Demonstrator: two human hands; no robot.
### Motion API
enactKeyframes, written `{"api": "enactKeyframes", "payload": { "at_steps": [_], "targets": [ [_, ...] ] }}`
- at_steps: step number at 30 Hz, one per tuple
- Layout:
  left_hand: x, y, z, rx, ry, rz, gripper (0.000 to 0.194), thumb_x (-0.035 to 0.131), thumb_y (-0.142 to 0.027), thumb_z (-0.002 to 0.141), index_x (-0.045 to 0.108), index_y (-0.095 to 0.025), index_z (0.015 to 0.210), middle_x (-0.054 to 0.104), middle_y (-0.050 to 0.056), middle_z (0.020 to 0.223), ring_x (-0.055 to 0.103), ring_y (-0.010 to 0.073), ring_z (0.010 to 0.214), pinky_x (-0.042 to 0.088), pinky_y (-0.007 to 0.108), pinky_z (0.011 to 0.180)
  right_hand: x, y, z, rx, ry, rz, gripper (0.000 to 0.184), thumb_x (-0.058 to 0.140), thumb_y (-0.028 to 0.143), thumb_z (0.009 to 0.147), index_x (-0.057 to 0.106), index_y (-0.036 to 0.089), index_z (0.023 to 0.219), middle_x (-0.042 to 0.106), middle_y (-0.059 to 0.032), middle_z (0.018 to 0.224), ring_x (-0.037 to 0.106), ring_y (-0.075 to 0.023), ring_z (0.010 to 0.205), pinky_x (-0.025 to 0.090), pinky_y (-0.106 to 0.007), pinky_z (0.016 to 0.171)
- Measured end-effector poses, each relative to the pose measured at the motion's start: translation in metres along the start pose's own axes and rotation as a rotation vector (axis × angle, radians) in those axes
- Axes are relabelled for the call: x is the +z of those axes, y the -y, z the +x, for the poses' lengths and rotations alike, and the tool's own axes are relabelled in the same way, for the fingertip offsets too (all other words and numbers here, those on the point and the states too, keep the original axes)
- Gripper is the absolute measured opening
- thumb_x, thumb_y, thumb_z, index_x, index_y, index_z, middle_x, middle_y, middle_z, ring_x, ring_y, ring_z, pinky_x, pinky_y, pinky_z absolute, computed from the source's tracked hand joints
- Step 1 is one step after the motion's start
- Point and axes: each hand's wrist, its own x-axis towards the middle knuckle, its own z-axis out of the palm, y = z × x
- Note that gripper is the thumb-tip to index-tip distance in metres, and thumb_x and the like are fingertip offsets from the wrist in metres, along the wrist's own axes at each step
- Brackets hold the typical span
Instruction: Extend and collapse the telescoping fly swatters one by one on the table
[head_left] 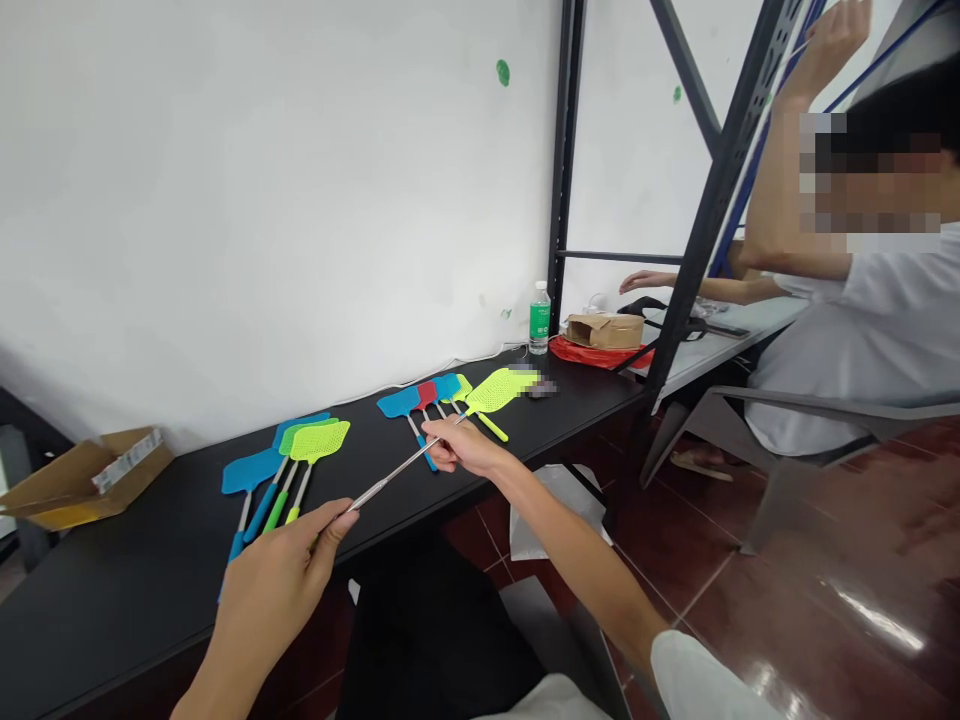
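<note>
A yellow-green fly swatter (495,390) with a stretched-out silver telescopic rod slants across in front of me. My left hand (285,560) is closed at its near end, where the handle is hidden in my palm. My right hand (461,445) pinches the rod below the perforated head. Left of the rod, several fly swatters lie side by side on the black table (187,520), among them a blue one (251,470) and a yellow-green one (319,440). Behind my right hand lies another group, with a blue swatter (399,402) and a red one (426,394).
An open cardboard box (127,480) stands at the table's left end. A green-labelled bottle (539,318) is by the wall, beside a cardboard piece (604,330) on red plastic (592,354). A dark metal post (697,200) rises at right, with another person (832,340) seated beyond.
</note>
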Motion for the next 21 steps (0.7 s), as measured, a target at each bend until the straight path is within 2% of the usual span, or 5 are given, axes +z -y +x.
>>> {"api": "enactKeyframes", "payload": {
  "at_steps": [4,9,13,18,21],
  "targets": [
    [-0.007,0.005,0.0,0.007,0.135,-0.08,0.051,0.032,-0.058,0.098,0.073,-0.03,0.106,0.072,0.0,0.073,0.066,0.0214,0.069,0.041,0.026,0.059,-0.001,-0.002,-0.001,-0.048,0.065,-0.006,0.056,0.052,0.043,0.095,0.038,0.022,0.045,0.029,0.0061,0.039,0.038,-0.0092,0.038,0.03,-0.024,0.044],
    [-0.012,0.018,-0.001,0.066,0.243,-0.252,0.049,0.032,-0.058,0.098,0.067,-0.026,0.088,0.054,-0.003,0.058,0.052,0.0157,0.055,0.039,0.024,0.056,0.001,-0.004,0.0,-0.047,0.123,-0.019,0.056,0.054,0.046,0.094,0.046,0.021,0.044,0.033,0.0044,0.039,0.037,-0.0099,0.04,0.033,-0.025,0.046],
    [-0.015,0.02,-0.001,0.122,0.259,-0.321,0.047,0.032,-0.056,0.099,0.062,-0.023,0.081,0.049,-0.003,0.059,0.046,0.0149,0.056,0.037,0.024,0.055,0.001,-0.001,-0.003,-0.045,0.141,-0.056,0.056,0.054,0.047,0.094,0.047,0.02,0.046,0.033,0.0044,0.04,0.039,-0.0101,0.042,0.036,-0.025,0.048],
    [-0.021,0.014,0.0,0.143,0.228,-0.255,0.046,0.035,-0.056,0.097,0.064,-0.024,0.08,0.054,-0.002,0.063,0.049,0.016,0.059,0.039,0.024,0.056,-0.003,0.003,-0.006,-0.051,0.155,-0.084,0.058,0.053,0.051,0.095,0.048,0.019,0.046,0.039,0.0031,0.043,0.041,-0.0098,0.042,0.036,-0.025,0.048],
    [-0.024,0.021,-0.002,0.122,0.22,-0.275,0.047,0.035,-0.056,0.097,0.065,-0.024,0.079,0.054,-0.002,0.062,0.049,0.0154,0.057,0.039,0.023,0.056,-0.012,0.006,-0.008,-0.077,0.113,-0.084,0.058,0.053,0.05,0.095,0.048,0.019,0.046,0.038,0.0037,0.042,0.041,-0.0095,0.041,0.034,-0.025,0.047]
  ]
}}
